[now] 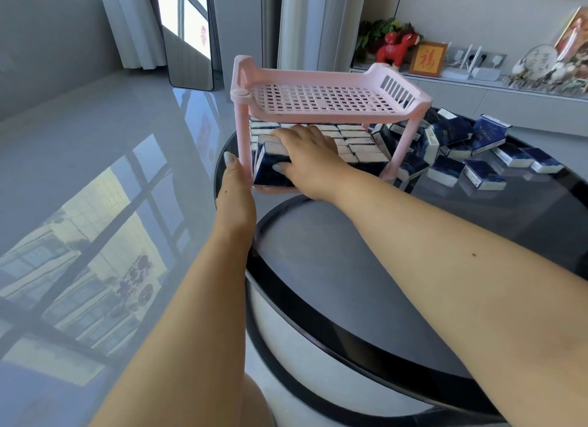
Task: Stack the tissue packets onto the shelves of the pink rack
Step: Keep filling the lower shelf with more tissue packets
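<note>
On the dark worktop [477, 223], pink rack [321, 98] — lower shelf packed with tissue packets [356, 140]. Right hand [305, 154] rests on them, fingers straight; left hand [235, 184] grips the front leg — loose packets [483, 175] lie beside.

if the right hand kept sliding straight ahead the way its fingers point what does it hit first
Probably more tissue packets: the right hand lies on the filled lower shelf of the pink rack, fingers pointing to the back rows. Depth is unclear.
</note>
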`<action>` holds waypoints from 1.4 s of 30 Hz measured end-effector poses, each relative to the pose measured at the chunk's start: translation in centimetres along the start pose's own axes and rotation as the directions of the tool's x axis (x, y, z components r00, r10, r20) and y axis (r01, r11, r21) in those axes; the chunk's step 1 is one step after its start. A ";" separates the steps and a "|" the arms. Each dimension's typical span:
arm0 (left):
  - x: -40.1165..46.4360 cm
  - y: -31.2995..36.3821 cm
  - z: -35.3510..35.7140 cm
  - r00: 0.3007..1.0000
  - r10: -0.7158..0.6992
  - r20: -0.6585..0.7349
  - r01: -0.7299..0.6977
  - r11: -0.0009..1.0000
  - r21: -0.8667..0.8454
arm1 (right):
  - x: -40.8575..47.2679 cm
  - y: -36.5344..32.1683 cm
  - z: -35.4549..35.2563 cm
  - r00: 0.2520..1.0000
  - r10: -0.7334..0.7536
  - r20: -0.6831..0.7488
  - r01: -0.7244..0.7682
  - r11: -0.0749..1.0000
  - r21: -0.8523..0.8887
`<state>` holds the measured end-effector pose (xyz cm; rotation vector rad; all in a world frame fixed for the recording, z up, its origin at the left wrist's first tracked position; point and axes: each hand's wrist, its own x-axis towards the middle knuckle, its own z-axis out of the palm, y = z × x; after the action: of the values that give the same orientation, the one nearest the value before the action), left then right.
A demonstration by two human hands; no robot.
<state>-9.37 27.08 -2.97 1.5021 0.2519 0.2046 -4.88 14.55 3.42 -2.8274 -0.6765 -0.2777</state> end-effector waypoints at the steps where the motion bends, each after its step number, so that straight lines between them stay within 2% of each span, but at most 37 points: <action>1: 0.1 0.0 0.0 1.000 -0.005 -0.001 0.005 1.000 -0.009 | 0.3 0.0 0.1 1.000 0.009 0.002 -0.009 1.000 -0.023; 6: 0.1 -0.3 0.0 1.000 -0.025 -0.001 0.025 0.999 -0.038 | 1.5 -0.3 0.2 1.000 0.011 0.014 -0.009 0.991 -0.132; 15: 0.1 -0.2 0.1 1.000 -0.022 -0.005 0.022 0.999 -0.044 | 1.9 -0.5 0.4 1.000 0.012 0.006 -0.010 0.975 -0.222; 29: -0.3 -0.1 0.5 0.998 -0.023 -0.062 0.022 1.000 -0.012 | 2.5 -0.1 1.4 0.999 -0.006 0.051 0.019 0.968 -0.251; 42: -0.4 0.1 0.4 0.999 -0.019 -0.046 0.018 0.999 -0.030 | 1.6 -0.6 1.9 0.999 -0.036 -0.028 0.022 0.921 -0.389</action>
<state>-9.60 26.56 -2.86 1.4666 0.2985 0.2273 -3.51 16.17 2.10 -3.1793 -0.7255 -0.5186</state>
